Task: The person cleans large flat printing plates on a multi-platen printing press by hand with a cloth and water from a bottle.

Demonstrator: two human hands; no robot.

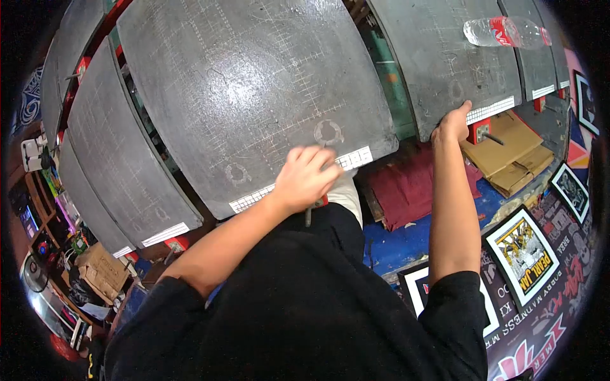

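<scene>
In front of me lies a large grey screen-printing platen (254,82) with scratched grid lines, a wet-looking shine and a white grid strip along its near edge. My left hand (306,176) is curled at that edge, over the strip. Its fingers are bent and slightly blurred, and whatever they may hold is hidden. My right hand (452,125) grips the near corner of the neighbouring platen (438,57), thumb on top and fingers out of sight beneath. A plastic bottle (505,32) with a red label lies on its side on the right-hand platens.
More grey platens (121,133) fan out to the left, with red brackets (480,130) and bolts under the edges. Below are folded maroon cloth (413,187), flattened cardboard (508,152) and a blue surface (394,247). Framed pictures (522,254) stand at right; a cardboard box (101,273) sits left.
</scene>
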